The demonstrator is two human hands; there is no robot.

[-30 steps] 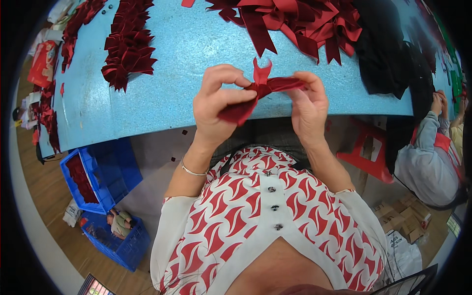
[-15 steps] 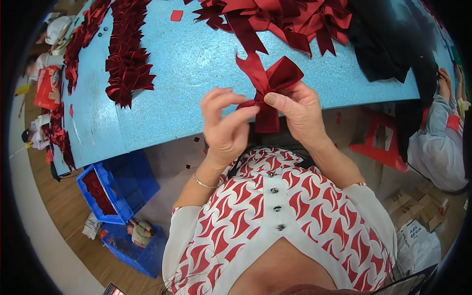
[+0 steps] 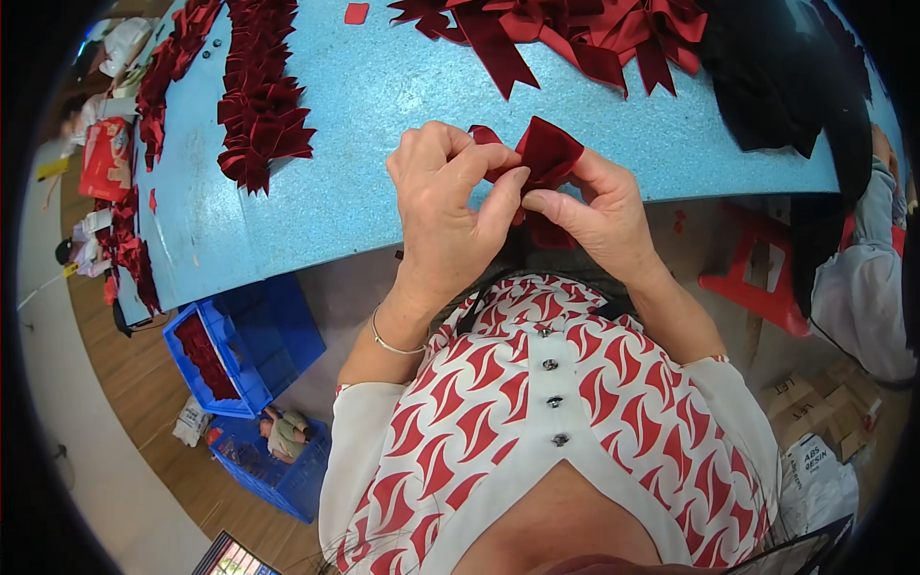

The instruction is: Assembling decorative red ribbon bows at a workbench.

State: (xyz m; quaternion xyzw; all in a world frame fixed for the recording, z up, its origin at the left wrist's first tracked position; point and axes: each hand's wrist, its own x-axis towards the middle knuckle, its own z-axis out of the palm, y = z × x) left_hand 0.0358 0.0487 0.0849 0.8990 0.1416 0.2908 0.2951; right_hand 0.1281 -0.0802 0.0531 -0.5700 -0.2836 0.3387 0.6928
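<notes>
A dark red ribbon bow (image 3: 548,158) is held between my two hands, just over the near edge of the blue table. My right hand (image 3: 601,206) pinches its middle from the right, thumb in front. From the left, my left hand (image 3: 450,187) is closed, thumb and forefinger pressed together on the ribbon near the bow's centre. A tail of the bow hangs below the fingers, partly covered by my right hand. The knot itself is hidden behind my fingertips.
Beyond the bow lies a heap of red ribbons (image 3: 599,43) on the blue table (image 3: 374,144). Rows of finished-looking bows (image 3: 259,105) stretch along the left. Black cloth (image 3: 767,96) lies right. Below are blue crates (image 3: 244,383) and a red stool (image 3: 752,283); a person's sleeve (image 3: 867,287) is far right.
My left hand has moved in from beside the bow and its loosely curled fingers have closed on the ribbon at the centre. The bow is turned and its upper left loop is now mostly covered.
</notes>
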